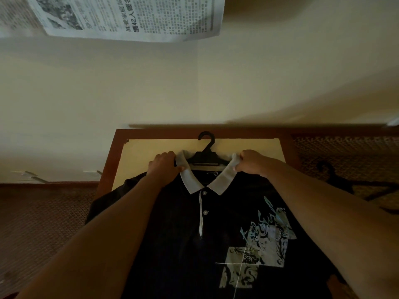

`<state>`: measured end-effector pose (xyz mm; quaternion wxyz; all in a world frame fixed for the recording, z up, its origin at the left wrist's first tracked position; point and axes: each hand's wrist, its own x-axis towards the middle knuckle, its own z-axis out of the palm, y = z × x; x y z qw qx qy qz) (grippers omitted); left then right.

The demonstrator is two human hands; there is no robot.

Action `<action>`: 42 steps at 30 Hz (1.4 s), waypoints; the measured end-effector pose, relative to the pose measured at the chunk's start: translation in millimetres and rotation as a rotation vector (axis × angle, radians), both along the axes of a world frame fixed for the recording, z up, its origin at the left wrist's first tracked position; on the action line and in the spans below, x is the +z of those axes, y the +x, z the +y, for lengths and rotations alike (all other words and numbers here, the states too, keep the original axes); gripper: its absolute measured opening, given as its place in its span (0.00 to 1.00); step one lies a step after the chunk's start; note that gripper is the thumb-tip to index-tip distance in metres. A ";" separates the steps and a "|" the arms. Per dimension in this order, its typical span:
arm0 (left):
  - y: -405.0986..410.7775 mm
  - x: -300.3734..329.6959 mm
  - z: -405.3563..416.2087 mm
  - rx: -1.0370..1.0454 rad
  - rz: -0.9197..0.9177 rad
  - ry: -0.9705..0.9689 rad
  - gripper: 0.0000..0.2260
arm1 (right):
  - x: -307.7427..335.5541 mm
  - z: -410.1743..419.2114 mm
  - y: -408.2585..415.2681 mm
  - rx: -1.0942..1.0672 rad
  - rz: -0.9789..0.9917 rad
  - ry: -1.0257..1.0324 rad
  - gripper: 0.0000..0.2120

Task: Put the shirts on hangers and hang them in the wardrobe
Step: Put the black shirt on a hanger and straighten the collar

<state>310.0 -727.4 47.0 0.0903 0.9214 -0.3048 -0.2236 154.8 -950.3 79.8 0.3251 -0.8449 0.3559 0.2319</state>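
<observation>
A dark polo shirt (177, 234) with a pale grey collar (194, 184) and a white printed patch on its chest lies face up on a cream board with a wooden frame (112, 156). A black plastic hanger (206, 157) sits inside the neck opening, its hook pointing away from me. My left hand (165, 165) pinches the left side of the collar. My right hand (251, 161) grips the right side of the collar. Both arms stretch over the shirt and cover its shoulders.
A second black hanger (336, 178) lies on the woven brown mat (345, 152) to the right. A newspaper sheet (129, 16) hangs on the pale wall ahead. More woven mat (43, 212) spreads at the left.
</observation>
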 end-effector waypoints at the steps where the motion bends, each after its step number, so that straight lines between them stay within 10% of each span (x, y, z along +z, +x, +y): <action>1: -1.2 2.7 0.5 -0.001 0.009 -0.005 0.21 | 2.8 1.3 -1.9 0.004 0.007 0.008 0.18; 14: -31.5 109.8 27.2 -0.046 0.065 -0.117 0.15 | 98.1 18.9 -35.3 0.023 -0.075 0.029 0.07; 23: -58.5 176.0 57.3 -0.119 0.028 -0.279 0.12 | 174.3 49.8 -85.4 -0.072 -0.179 0.027 0.28; 42: -176.2 275.1 89.1 -0.509 -0.125 -0.434 0.12 | 274.7 162.4 -274.0 -0.372 -0.295 -0.312 0.22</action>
